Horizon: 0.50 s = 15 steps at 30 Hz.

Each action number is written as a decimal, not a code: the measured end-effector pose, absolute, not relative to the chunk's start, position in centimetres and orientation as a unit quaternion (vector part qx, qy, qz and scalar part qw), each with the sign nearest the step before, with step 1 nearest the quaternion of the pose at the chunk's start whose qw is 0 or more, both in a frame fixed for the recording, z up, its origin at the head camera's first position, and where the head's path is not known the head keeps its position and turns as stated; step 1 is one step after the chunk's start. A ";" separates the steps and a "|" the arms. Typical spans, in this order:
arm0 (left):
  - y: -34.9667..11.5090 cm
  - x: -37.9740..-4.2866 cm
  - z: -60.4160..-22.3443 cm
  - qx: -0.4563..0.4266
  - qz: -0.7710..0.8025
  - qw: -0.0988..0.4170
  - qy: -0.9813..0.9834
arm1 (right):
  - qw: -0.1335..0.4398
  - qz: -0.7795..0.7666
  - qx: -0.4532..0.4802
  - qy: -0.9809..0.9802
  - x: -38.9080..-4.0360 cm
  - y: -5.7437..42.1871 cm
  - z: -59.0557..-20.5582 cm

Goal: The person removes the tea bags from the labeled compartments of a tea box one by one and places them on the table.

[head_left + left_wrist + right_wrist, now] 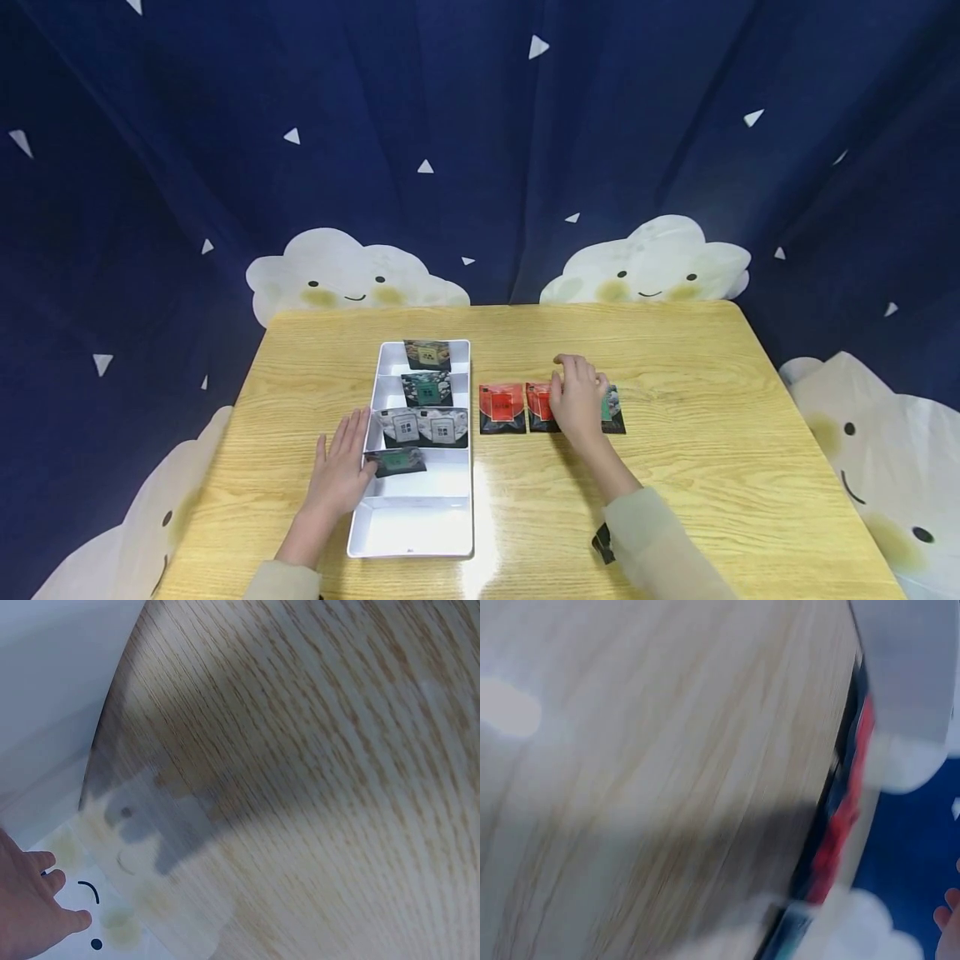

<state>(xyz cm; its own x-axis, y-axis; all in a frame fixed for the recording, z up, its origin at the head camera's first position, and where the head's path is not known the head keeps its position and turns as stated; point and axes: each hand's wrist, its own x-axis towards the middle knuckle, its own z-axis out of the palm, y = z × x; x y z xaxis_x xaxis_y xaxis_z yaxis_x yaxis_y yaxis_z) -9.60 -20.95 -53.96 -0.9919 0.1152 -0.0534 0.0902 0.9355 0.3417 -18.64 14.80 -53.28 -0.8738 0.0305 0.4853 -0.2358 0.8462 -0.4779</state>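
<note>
A white divided tray point(411, 527) stands left of the table's middle. My left hand point(341, 473) lies along its left side, fingers extended and the thumb at the rim by a dark green packet point(400, 461). Farther back in the tray are two grey-white packets point(442, 428), another green packet point(427, 389) and a yellow-brown packet point(427, 356). My right hand point(580, 404) hovers over the row of packets beside the tray, fingers loosely bent, with no packet visible in its grasp. It partly covers a red packet point(538, 407) and a green packet point(614, 410). Another red packet point(502, 407) lies nearer the tray.
The tray and packets sit on a wood-grain table point(712, 500). A small black object point(602, 543) shows by the right sleeve. Behind the table hangs a dark blue curtain point(480, 125) with white triangles and smiling clouds.
</note>
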 end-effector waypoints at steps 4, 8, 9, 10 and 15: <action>-20.9 -9.6 -53.9 0.054 0.168 0.030 0.984 | 0.254 0.270 0.111 -0.922 -17.5 12.3 -52.6; -20.8 -9.6 -53.8 0.055 0.167 0.027 0.984 | 0.255 0.273 0.160 -0.914 -16.4 10.2 -52.0; -20.8 -9.6 -53.7 0.055 0.166 0.027 0.984 | 0.254 0.272 0.171 -0.912 -16.2 9.7 -51.8; -20.8 -9.6 -53.7 0.054 0.166 0.028 0.984 | 0.252 0.266 0.181 -0.913 -16.0 9.3 -51.8; -20.9 -9.5 -53.6 0.056 0.170 0.031 0.983 | 0.241 0.225 0.227 -0.916 -15.1 7.4 -51.5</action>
